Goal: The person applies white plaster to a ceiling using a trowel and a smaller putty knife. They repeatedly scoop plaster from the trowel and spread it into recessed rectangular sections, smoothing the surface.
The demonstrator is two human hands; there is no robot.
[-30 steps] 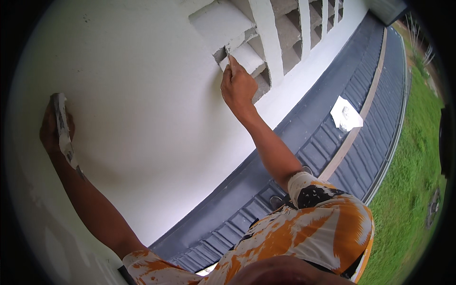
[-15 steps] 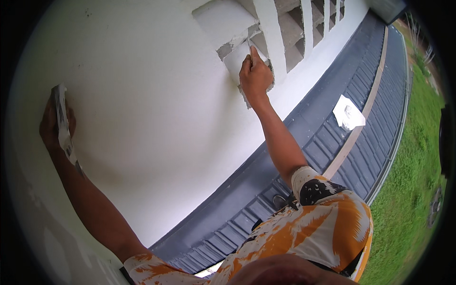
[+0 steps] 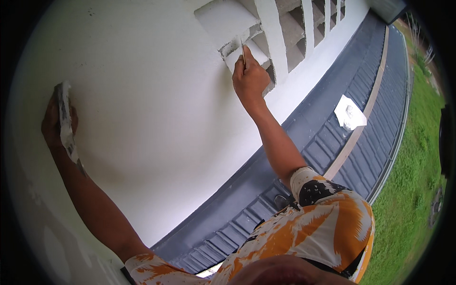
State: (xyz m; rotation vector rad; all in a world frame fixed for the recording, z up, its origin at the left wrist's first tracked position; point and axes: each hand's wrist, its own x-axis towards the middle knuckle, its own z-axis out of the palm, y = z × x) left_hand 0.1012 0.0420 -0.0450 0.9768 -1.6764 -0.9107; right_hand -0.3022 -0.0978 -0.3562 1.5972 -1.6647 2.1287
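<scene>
My right hand (image 3: 251, 81) is closed round the handle of a small putty knife (image 3: 243, 48), its forefinger stretched along it. The blade is at the rough, chipped edge of a recess (image 3: 229, 48) in the white wall (image 3: 156, 104). Much of the knife is hidden by my fingers. On the far left, raised in front of the wall, my left hand (image 3: 51, 124) grips a flat metal plastering blade (image 3: 64, 111). It is seen almost edge-on, smeared with white paste.
Openwork vent blocks (image 3: 290, 33) continue along the wall to the right. Below runs a dark tiled roof (image 3: 318, 142) with a long wooden batten (image 3: 354, 135) across it. A white sheet (image 3: 350, 112) carrying a white lump lies by the batten. Grass (image 3: 408, 204) lies beyond the roof edge.
My right hand has shifted slightly left and down with the putty knife, along the recess edge. The left hand and its blade have hardly moved.
</scene>
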